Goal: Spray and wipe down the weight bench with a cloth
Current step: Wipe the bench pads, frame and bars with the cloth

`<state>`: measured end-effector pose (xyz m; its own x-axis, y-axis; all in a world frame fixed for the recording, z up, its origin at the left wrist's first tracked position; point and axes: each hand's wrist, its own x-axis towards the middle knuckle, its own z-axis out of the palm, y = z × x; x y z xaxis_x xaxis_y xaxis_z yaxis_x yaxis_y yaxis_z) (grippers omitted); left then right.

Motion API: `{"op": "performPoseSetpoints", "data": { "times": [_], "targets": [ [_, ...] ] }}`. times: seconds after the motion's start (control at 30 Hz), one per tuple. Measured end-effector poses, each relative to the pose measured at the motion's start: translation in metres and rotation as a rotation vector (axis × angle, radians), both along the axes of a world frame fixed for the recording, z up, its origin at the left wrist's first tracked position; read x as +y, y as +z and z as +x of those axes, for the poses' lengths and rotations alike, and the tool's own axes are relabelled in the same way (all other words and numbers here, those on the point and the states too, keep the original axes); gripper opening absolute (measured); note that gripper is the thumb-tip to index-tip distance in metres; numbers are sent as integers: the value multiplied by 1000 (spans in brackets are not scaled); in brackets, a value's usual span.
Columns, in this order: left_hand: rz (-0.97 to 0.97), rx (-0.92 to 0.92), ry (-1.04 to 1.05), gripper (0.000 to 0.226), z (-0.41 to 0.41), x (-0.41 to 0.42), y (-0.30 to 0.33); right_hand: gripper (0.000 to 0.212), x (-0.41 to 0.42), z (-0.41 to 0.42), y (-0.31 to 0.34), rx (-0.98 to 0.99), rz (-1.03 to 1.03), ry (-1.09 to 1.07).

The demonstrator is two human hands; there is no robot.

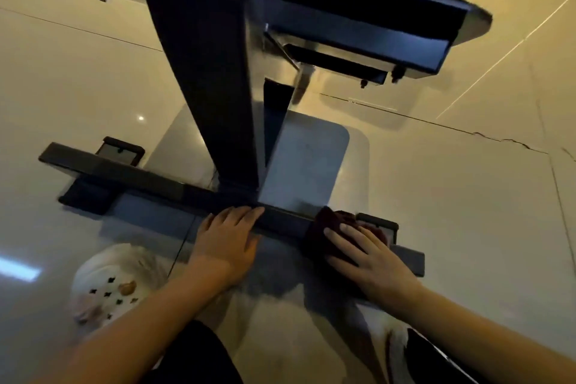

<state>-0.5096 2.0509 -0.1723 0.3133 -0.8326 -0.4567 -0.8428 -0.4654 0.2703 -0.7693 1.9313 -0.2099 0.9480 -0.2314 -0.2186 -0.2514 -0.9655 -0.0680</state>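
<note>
The weight bench's black frame fills the view from above: a long dark spine [215,72] runs from the top down to a low crossbar foot [131,176] lying on the floor. My left hand [229,240] rests flat on the crossbar near its middle, fingers straight. Further right, my right hand [371,256] presses a dark maroon cloth [327,224] onto the same crossbar, fingers spread over the cloth. No spray bottle is in view.
Glossy beige floor tiles [467,196] surround the frame, with a crack at the right. A second, wider crossbar [358,28] of the bench sits at the top. A white clog shoe [109,287] with charms stands at the lower left, beside my dark trouser legs.
</note>
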Motion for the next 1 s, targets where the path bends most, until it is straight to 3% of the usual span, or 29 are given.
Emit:
{"op": "performPoseSetpoints", "data": {
  "times": [0.1, 0.2, 0.27, 0.37, 0.6, 0.7, 0.77, 0.9, 0.93, 1.0],
  "targets": [
    [79, -118, -83, 64, -20, -5, 0, 34, -4, -57, 8, -2, -20, -73],
    [122, -234, -191, 58, -35, -15, 9, 30, -5, -91, 27, 57, -7, -248],
    [109, -225, -307, 57, -46, -21, 23, 33, -6, -98, 49, 114, 125, -387],
    [0, -132, -469, 50, -66, -36, 62, 21, -16, -102, 99, 30, 243, -450],
    [-148, 691, -107, 45, -133, -67, 226, 30, -2, -89, 260, -425, 334, -636],
    [-345, 1009, 103, 29, -163, -55, 291, 36, 25, -90, 326, -546, 380, -621],
    [-525, 1087, 159, 16, -181, -41, 321, 35, 48, -96, 359, -645, 465, -658],
    [-714, 1095, 100, 18, -206, -4, 350, 34, 93, -105, 390, -821, 549, -717],
    [-733, 1035, 31, 18, -204, 0, 350, 37, 94, -102, 388, -841, 530, -742],
    [-758, 670, -270, 20, -202, 15, 359, 48, 103, -104, 386, -834, 451, -781]
  ]
}}
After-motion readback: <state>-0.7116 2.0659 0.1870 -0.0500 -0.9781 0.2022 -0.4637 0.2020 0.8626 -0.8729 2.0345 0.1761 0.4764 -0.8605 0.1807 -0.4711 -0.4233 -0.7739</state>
